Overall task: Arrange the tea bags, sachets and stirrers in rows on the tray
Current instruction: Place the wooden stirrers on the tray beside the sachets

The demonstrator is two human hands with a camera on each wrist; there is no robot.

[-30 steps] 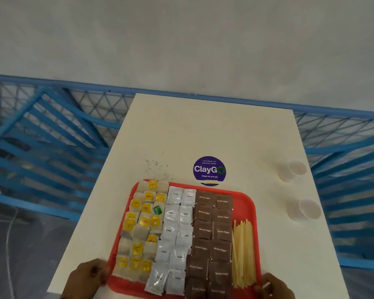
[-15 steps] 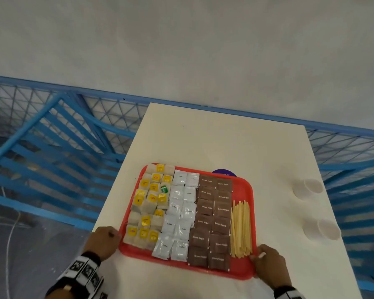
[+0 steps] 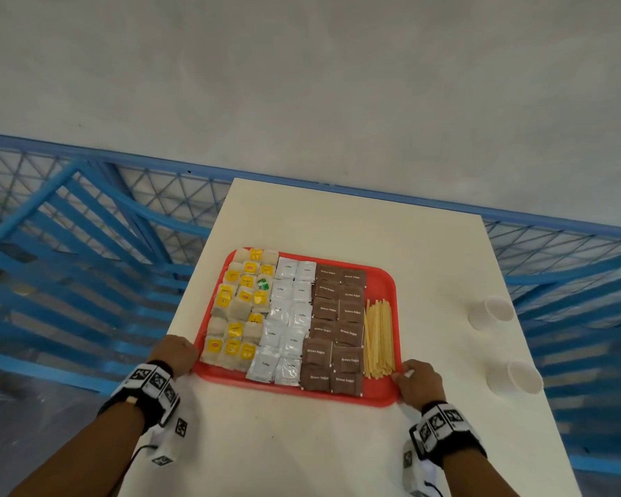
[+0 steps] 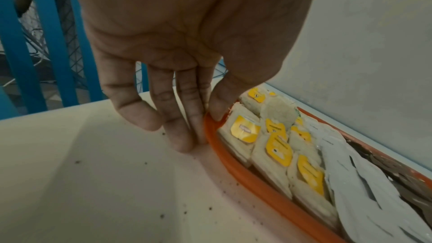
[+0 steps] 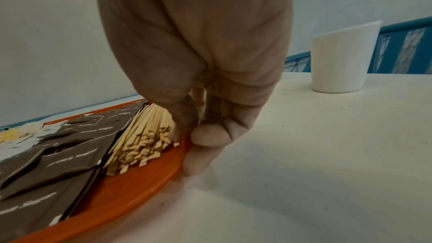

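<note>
A red tray (image 3: 388,281) lies on the white table (image 3: 319,446). It holds rows of yellow-tagged tea bags (image 3: 240,310), white sachets (image 3: 288,317), brown sugar sachets (image 3: 337,326) and a bundle of wooden stirrers (image 3: 379,340). My left hand (image 3: 190,356) pinches the tray's near left corner, with the thumb on the rim (image 4: 233,160) beside the tea bags (image 4: 278,147) and the fingers (image 4: 177,132) at its outer edge. My right hand (image 3: 404,378) pinches the near right corner: the thumb sits by the stirrers (image 5: 145,136), the fingers curl under the rim (image 5: 140,178).
Two white paper cups (image 3: 490,312) (image 3: 518,380) stand near the table's right edge; one cup (image 5: 343,58) shows in the right wrist view. A blue metal railing (image 3: 87,245) runs behind and beside the table. Dark specks (image 4: 161,215) dot the tabletop.
The tray has slid away from me along the table and now covers the purple sticker. Both hands have stayed on its near corners.
</note>
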